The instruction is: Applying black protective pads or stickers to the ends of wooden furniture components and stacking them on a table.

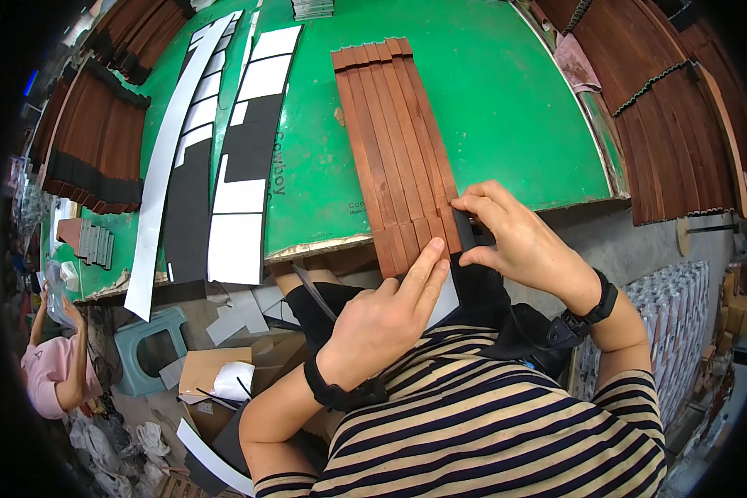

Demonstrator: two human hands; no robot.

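Note:
A row of reddish-brown wooden strips (pixel 398 149) lies side by side on the green table, its near end jutting past the front edge. My left hand (pixel 378 324) rests its outstretched index and middle fingers on that near end, the other fingers curled under. At the row's right side, my right hand (pixel 527 245) pinches a short black strip (pixel 465 230) between thumb and fingers, against the outermost wood. A white piece (pixel 445 300) shows partly below the wood, by my left fingertips; the rest of it is hidden.
Black sheets with white patches (pixel 238 245) and a long white strip (pixel 153 224) lie to the left on the green table (pixel 523 108). Stacked wood stands left (pixel 95 141) and right (pixel 664 108). A grey-green stool (pixel 152 332) is lower left, near another person in pink (pixel 50 373).

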